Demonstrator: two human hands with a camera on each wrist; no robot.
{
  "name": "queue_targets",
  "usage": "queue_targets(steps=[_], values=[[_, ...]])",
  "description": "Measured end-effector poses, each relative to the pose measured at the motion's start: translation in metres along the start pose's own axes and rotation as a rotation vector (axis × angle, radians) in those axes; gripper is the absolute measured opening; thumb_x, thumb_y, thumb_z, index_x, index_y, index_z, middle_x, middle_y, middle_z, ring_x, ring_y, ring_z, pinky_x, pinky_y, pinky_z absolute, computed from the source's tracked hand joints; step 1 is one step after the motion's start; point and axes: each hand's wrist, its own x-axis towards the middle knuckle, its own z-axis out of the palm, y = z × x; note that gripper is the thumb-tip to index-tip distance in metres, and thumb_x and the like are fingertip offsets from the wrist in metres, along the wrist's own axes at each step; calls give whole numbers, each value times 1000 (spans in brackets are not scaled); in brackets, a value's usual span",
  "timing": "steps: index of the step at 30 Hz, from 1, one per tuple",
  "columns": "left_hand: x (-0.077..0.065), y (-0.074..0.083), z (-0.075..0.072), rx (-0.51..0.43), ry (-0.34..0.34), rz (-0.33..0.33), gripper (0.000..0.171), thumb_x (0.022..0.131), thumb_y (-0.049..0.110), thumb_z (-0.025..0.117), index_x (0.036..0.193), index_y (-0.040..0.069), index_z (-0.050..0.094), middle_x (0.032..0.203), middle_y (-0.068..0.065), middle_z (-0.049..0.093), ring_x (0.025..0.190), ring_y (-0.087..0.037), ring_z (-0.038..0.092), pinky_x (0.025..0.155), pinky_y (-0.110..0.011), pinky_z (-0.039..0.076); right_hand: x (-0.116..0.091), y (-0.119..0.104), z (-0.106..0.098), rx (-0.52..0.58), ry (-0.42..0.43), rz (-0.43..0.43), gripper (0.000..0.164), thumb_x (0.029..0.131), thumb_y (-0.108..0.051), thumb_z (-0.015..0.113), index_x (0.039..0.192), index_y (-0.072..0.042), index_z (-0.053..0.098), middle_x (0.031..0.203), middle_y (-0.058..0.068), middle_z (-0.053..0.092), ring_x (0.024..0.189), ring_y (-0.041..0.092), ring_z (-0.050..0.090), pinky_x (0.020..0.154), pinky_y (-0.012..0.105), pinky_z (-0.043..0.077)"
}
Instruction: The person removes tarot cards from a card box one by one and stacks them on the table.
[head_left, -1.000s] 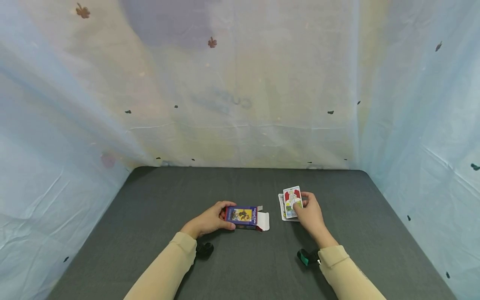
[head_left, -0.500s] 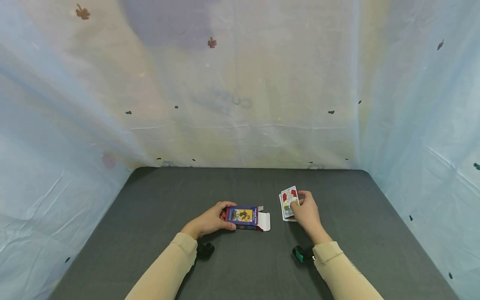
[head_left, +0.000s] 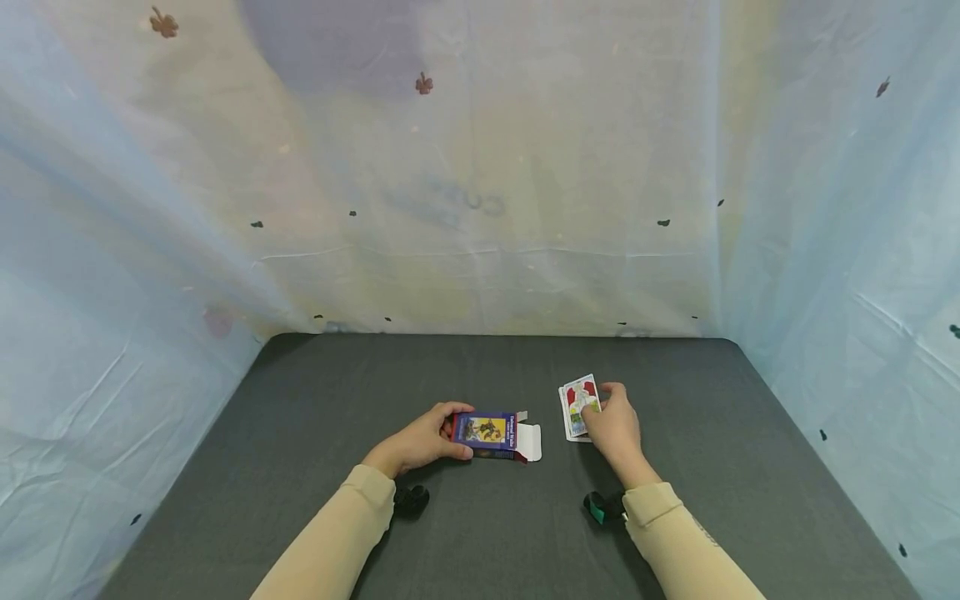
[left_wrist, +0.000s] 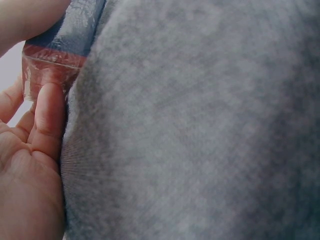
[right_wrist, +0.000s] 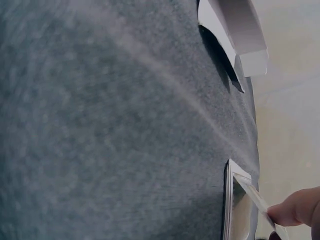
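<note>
A purple tarot card box (head_left: 483,430) lies on the table with its white end flap folded out to the right. My left hand (head_left: 420,440) grips the closed end, thumb in front and fingers behind. In the left wrist view that end is red and blue under glossy wrap. My right hand (head_left: 618,429) pinches a tarot card (head_left: 580,400) with a red and white picture. The right wrist view shows this card tilted over a small stack of cards (right_wrist: 228,205), its far edge near or touching the stack. Part of the stack is hidden by the hand and card.
A dark grey cloth covers the table (head_left: 495,533). Pale patterned sheeting (head_left: 480,167) hangs behind and on both sides. The box's open end (right_wrist: 245,35) faces the cards, with a strip of cloth between them.
My right hand has moved left, bringing the held card more squarely over the stack; it shifted only slightly in the last half second. My left hand and the box stay put.
</note>
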Motion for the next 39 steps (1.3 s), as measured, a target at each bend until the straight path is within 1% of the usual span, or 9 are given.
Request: queue_targets(steps=[5,10,17,24,32,39], values=[[-1,2,0,-2,1,5,73,78,23,83,140,23,45,125,-9,40,105,-24,48,86,-37,43,0,1,-1,-52,22,8,54,86,-13,60,134,6,42,102,23,61,81,30,59,68,44,44],[-2,4,1,-10,3,10,74,78,20,83,141,22,44,125,-9,40,104,-25,47,85,-38,44,-1,4,-2,-62,9,22,54,86,-15,59,132,7,42,104,25,60,85,33,58,73,47,44],[-2,4,1,-22,4,0,73,78,19,82,141,22,45,123,-10,41,103,-25,47,83,-36,43,0,9,-1,-79,-9,19,52,86,-16,60,131,7,44,102,23,60,83,31,57,72,46,43],[-1,3,2,-21,-1,6,73,78,19,82,141,21,45,123,-10,40,102,-25,47,83,-36,43,-1,13,-1,-80,-27,26,53,87,-19,62,130,7,45,99,23,60,79,30,58,68,44,43],[-2,5,2,-5,7,-4,74,78,19,82,142,20,44,124,-9,40,105,-25,46,85,-39,43,-2,16,-2,-80,-40,26,53,88,-22,66,127,8,46,99,23,61,81,31,58,70,45,43],[-1,3,1,2,7,0,73,78,22,82,141,21,45,124,-9,41,104,-25,46,85,-37,43,-2,18,-2,-79,-48,25,55,87,-23,68,128,8,46,100,23,61,82,31,58,70,45,43]])
